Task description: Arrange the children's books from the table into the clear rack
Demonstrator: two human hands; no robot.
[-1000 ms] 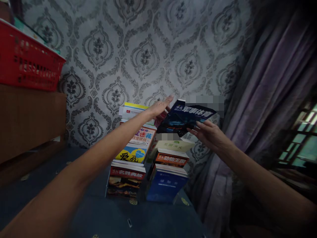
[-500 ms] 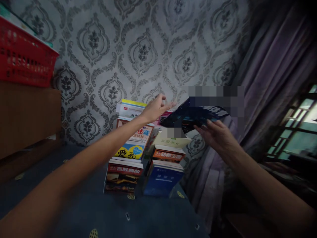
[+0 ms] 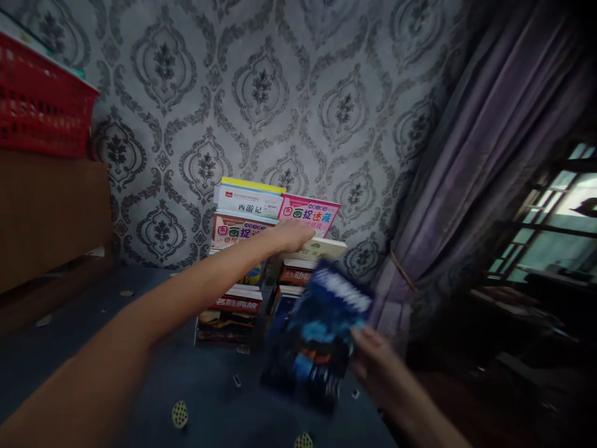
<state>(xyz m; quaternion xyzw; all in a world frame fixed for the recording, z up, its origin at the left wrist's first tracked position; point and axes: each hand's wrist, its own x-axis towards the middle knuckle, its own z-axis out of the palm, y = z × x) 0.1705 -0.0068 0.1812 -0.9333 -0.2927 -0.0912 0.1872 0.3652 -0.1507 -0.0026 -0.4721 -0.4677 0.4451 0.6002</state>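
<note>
My right hand (image 3: 373, 351), blurred, grips the edge of a dark blue book (image 3: 314, 336) with white lettering, held tilted in front of the right row. My left hand (image 3: 295, 236) reaches to the top of a pale green book (image 3: 326, 250) in that row, fingers bent over its upper left edge; the thumb is hidden. Behind stands a pink picture book (image 3: 326, 214). An orange-banded book (image 3: 295, 277) and a blue book (image 3: 282, 311) sit nearer in the row, partly covered by the held book.
The left row holds a white book (image 3: 249, 204), a brown-covered book (image 3: 226, 231) and a red-and-black book (image 3: 228, 320). They stand on a dark blue patterned cloth (image 3: 153, 348) against a wallpapered wall. A red basket (image 3: 46, 102) rests on a wooden cabinet (image 3: 51, 211); a purple curtain (image 3: 476, 174) hangs right.
My right hand has brought the dark blue book down and toward me, its cover now facing up. My left hand has lowered from the air onto the pale green book.
</note>
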